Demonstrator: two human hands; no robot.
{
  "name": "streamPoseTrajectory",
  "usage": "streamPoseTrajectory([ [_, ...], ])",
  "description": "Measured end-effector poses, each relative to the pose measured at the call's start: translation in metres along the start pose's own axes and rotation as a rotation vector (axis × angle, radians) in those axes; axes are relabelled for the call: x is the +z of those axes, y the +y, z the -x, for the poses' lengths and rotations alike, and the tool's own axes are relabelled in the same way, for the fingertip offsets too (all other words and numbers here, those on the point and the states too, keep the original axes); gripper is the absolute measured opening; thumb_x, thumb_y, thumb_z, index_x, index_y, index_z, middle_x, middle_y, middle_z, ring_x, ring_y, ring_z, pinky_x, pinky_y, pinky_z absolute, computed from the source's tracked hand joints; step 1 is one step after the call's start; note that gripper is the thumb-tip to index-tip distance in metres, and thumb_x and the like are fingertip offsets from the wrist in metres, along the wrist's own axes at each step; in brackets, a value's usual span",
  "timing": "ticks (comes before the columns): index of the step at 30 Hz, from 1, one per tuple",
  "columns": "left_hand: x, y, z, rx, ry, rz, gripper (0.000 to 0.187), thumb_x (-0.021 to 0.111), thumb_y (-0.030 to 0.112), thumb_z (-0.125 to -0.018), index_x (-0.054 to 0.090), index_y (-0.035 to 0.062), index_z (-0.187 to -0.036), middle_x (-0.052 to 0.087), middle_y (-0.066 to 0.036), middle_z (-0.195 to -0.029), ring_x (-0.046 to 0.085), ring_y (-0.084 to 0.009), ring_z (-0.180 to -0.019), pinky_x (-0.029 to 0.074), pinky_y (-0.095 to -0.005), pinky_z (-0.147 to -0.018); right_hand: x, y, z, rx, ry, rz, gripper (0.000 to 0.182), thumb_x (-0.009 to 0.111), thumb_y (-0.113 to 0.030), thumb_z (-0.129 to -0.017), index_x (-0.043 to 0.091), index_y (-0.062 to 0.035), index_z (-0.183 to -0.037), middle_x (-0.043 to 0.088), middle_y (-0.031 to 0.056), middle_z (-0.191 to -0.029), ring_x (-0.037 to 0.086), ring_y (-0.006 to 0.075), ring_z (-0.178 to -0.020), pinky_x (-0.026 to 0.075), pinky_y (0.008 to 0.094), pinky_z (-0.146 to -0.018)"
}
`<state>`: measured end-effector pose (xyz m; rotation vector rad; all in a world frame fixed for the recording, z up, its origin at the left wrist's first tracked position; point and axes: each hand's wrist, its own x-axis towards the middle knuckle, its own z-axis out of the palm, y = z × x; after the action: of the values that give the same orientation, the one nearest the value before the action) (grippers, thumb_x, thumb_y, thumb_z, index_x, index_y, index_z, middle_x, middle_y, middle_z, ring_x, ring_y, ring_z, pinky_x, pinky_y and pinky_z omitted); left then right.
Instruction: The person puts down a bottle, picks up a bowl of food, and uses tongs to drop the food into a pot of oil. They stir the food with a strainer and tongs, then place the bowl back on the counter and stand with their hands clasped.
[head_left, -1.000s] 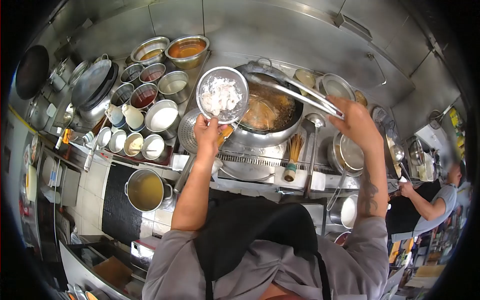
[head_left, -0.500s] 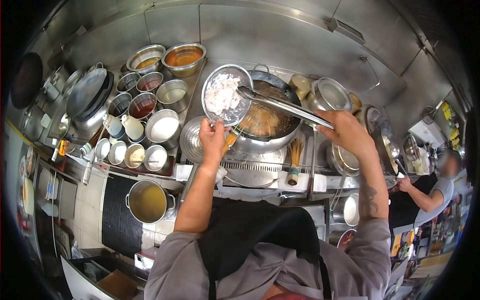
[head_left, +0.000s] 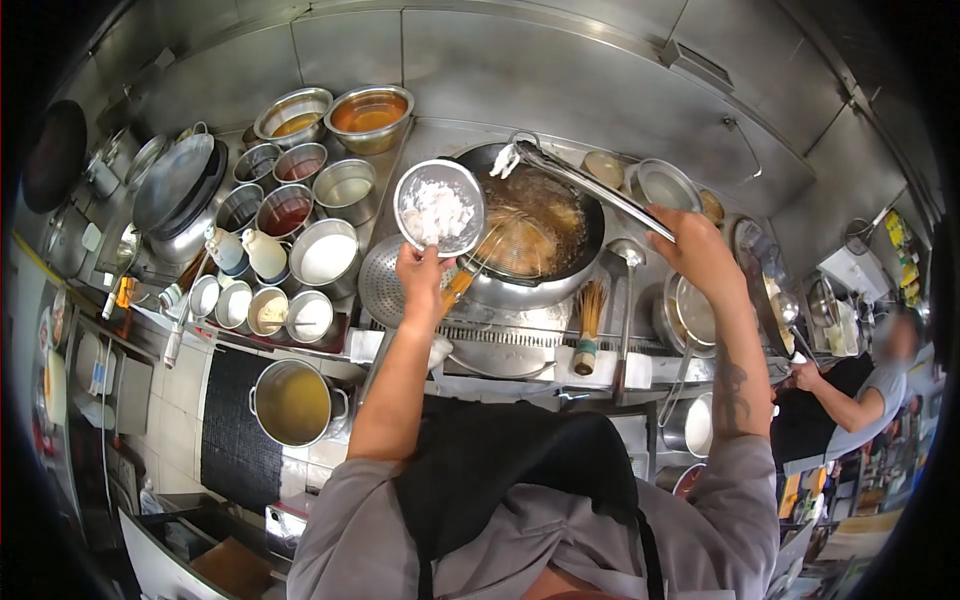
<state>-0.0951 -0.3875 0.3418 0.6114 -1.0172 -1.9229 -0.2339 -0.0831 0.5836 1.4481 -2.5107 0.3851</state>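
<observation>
My left hand (head_left: 424, 272) grips the near rim of a metal bowl (head_left: 402, 205), which is tilted and holds white coated pieces (head_left: 440, 212). Metal tongs (head_left: 600, 190) are in my closed right hand (head_left: 690, 248), reaching left over the wok. At their tips hangs a white coated piece (head_left: 504, 161), above the wok's far left side. Brown bubbling oil (head_left: 550, 215) fills the wok (head_left: 592, 245). A wire strainer (head_left: 518, 245) with an orange handle rests in the oil, with golden food in it.
Left of the wok lies a perforated ladle (head_left: 380, 285). Several sauce pots (head_left: 325, 255) and bowls (head_left: 370, 115) stand further left. A bamboo brush (head_left: 588, 325) and a ladle (head_left: 627, 290) lie in front right. Another person (head_left: 850, 400) works at the right.
The tongs have come out of the bowl and moved right and up over the wok, carrying a white piece. The bowl has shifted slightly left and down.
</observation>
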Motion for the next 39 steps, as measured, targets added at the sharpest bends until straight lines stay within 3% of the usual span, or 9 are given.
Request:
streamPoseTrajectory([
  [7,-0.02,-0.001,0.005,-0.042,0.048,0.038,0.006,0.054,-0.002,-0.088,0.049,0.0011,-0.09,0.057,-0.008,-0.092,0.062,-0.0169,-0.078,0.06,-0.0311,-0.064,0.103,0.069,-0.041,0.134,-0.236,0.171,0.033,0.068,-0.02,-0.082,0.065,-0.0006,-0.108,0.067,0.0231,-0.095,0.064,0.0393,-0.093,0.05,0.0473,-0.084],
  [13,-0.028,0.01,0.011,-0.005,0.04,-0.023,0.007,0.054,-0.001,-0.089,0.049,0.0024,-0.086,0.057,-0.008,-0.089,0.062,-0.0151,-0.073,0.059,-0.0283,-0.062,0.17,0.092,-0.059,0.255,-0.224,0.146,0.032,0.067,-0.023,-0.083,0.063,-0.0017,-0.107,0.066,0.0233,-0.097,0.063,0.0399,-0.095,0.05,0.0478,-0.083],
  [16,-0.032,0.014,0.013,0.005,0.04,-0.066,0.004,0.054,-0.001,-0.09,0.052,0.0025,-0.09,0.059,-0.006,-0.089,0.063,-0.0148,-0.074,0.059,-0.0283,-0.063,0.14,0.081,-0.062,0.252,-0.106,0.135,0.033,0.068,-0.022,-0.083,0.062,0.0,-0.107,0.066,0.0239,-0.095,0.063,0.0408,-0.093,0.05,0.0483,-0.082],
  [20,-0.036,0.014,0.011,0.044,-0.012,-0.075,0.003,0.054,0.001,-0.092,0.054,0.0031,-0.095,0.06,-0.005,-0.091,0.064,-0.0144,-0.077,0.059,-0.028,-0.063,0.042,0.012,-0.057,0.025,0.066,0.076,0.04,0.069,-0.016,-0.081,0.06,0.0003,-0.117,0.066,0.0247,-0.097,0.063,0.041,-0.091,0.05,0.0459,-0.079],
  [23,-0.03,0.019,0.012,0.075,-0.027,-0.073,0.004,0.054,0.001,-0.093,0.054,0.0031,-0.096,0.062,-0.006,-0.094,0.064,-0.0136,-0.078,0.058,-0.0277,-0.064,-0.009,-0.026,-0.044,-0.202,0.018,0.018,0.044,0.07,-0.013,-0.079,0.06,0.0003,-0.119,0.066,0.0232,-0.1,0.063,0.0404,-0.092,0.049,0.045,-0.079],
  [25,-0.029,0.019,0.011,0.107,-0.057,-0.083,0.004,0.054,0.001,-0.093,0.055,0.0027,-0.096,0.063,-0.006,-0.095,0.064,-0.0136,-0.078,0.058,-0.0281,-0.065,-0.028,-0.06,-0.033,-0.13,-0.075,0.021,0.043,0.07,-0.012,-0.078,0.061,0.0008,-0.118,0.066,0.0222,-0.1,0.062,0.04,-0.092,0.049,0.045,-0.08],
  [26,-0.029,0.018,0.011,0.138,-0.079,-0.093,0.004,0.055,0.002,-0.093,0.055,0.0023,-0.096,0.064,-0.007,-0.096,0.064,-0.0135,-0.079,0.058,-0.0285,-0.066,-0.031,-0.07,-0.029,-0.063,-0.172,0.023,0.041,0.07,-0.012,-0.077,0.062,0.0012,-0.116,0.066,0.0213,-0.1,0.062,0.0397,-0.092,0.049,0.0451,-0.08],
  [32,-0.018,0.028,0.02,0.239,-0.15,-0.14,0.003,0.055,0.001,-0.092,0.054,0.0017,-0.095,0.064,-0.008,-0.096,0.064,-0.0134,-0.08,0.058,-0.0299,-0.068,-0.024,-0.073,-0.022,-0.159,-0.124,0.056,0.037,0.069,-0.012,-0.079,0.064,-0.0007,-0.114,0.066,0.021,-0.098,0.062,0.0392,-0.09,0.049,0.0456,-0.081],
  [39,-0.004,0.036,0.027,0.163,-0.107,-0.092,0.007,0.054,0.001,-0.091,0.048,0.0026,-0.088,0.063,-0.009,-0.092,0.063,-0.0117,-0.075,0.056,-0.0259,-0.066,-0.026,-0.062,-0.014,-0.17,-0.094,0.035,0.037,0.067,-0.011,-0.081,0.063,-0.0002,-0.116,0.065,0.0222,-0.098,0.061,0.0404,-0.09,0.048,0.0461,-0.08],
])
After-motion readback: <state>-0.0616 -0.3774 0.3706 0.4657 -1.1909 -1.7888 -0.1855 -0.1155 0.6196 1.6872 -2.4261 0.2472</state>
